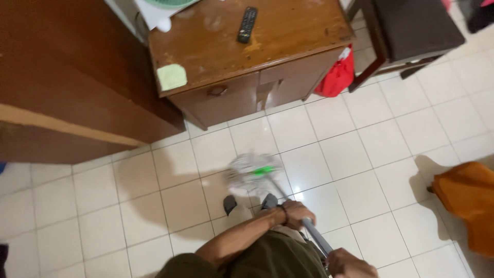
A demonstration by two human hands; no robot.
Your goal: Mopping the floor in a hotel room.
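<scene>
A mop with a grey string head (249,172) and a green collar rests on the white tiled floor (360,149), just in front of my feet (230,204). Its grey handle (315,234) slants down to the lower right. My left hand (296,213) is wrapped around the handle midway, a dark band on its wrist. My right hand (351,265) grips the handle higher up, at the bottom edge of the view, partly cut off.
A wooden cabinet (231,87) stands ahead, with a black remote (247,24) and a pale green cloth (171,77) on top. A red bag (337,77) sits beside it. A dark chair (411,31) is at upper right, an orange cloth (465,201) right, a large wooden panel (67,77) left.
</scene>
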